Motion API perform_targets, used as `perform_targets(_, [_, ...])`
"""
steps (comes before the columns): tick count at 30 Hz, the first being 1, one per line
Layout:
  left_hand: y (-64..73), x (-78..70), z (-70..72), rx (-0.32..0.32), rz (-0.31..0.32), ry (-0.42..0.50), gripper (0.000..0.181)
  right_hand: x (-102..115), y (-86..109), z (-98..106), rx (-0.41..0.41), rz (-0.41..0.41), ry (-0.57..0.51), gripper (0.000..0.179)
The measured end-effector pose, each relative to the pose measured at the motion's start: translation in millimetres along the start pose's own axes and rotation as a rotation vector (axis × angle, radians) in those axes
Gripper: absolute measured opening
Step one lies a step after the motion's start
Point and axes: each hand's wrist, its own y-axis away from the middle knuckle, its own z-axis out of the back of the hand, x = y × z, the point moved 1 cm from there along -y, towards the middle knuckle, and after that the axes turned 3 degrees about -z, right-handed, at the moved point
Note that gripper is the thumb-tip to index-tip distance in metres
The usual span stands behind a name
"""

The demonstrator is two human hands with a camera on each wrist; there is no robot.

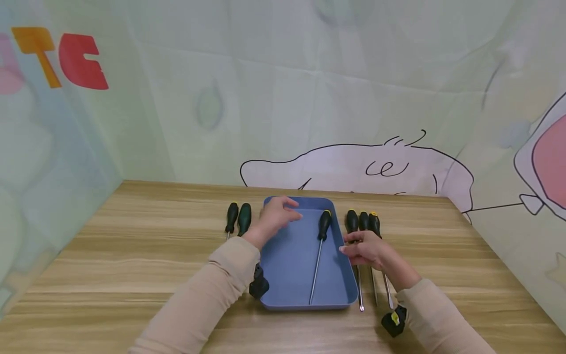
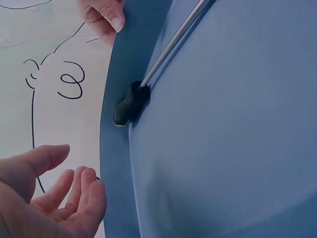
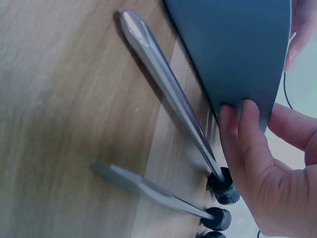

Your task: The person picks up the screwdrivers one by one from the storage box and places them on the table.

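A blue tray [image 1: 292, 275] lies on the wooden table with a single screwdriver [image 1: 325, 226] in it, black-handled with a long steel shaft. Over the tray's left side hovers my left hand [image 1: 275, 219], its fingers loosely bent with nothing between them. My right hand [image 1: 364, 248] grips the tray's right wall; in the right wrist view its fingertips [image 3: 250, 111] press the outside of the wall, with the thumb at the rim. Beneath and beside that hand lie three more screwdrivers [image 1: 352, 221], handles away from me, partly covered by it.
Left of the tray lie two screwdrivers, one with a black handle [image 1: 232, 216] and one dark green [image 1: 244, 219]; the left forearm hides their lower ends. A printed cloth backdrop [image 1: 283, 108] rises behind the wooden table [image 1: 146, 246].
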Motion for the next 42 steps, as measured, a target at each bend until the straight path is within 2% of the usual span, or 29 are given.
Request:
perform_targets(11, [-1.6,4.7,-23.8,0.038,0.010,0.036,0.032,-4.9,1.7,1.2,-0.030,-0.020,-0.006,0.051])
perform_targets(20, [-0.3,7.7,-30.6,0.038,0.000,0.060,0.031,-4.4,0.9,-1.5,-0.023,-0.006,-0.015,0.051])
perform_targets(32, [-3.1,6.0,-41.3,0.024,-0.031,-0.001,0.032,-2.0,-1.8,1.5,-0.034,0.002,-0.012,0.048])
perform_targets(36, [-2.6,6.4,-44.4,0.027,-0.022,-0.049,0.032,-1.7,-1.1,0.1,-0.025,-0.007,-0.024,0.049])
perform_targets(42, [-2.7,8.5,-49.3,0.026,-0.065,-0.121,0.031,-2.1,-1.1,0.0,-0.025,-0.005,-0.034,0.049])
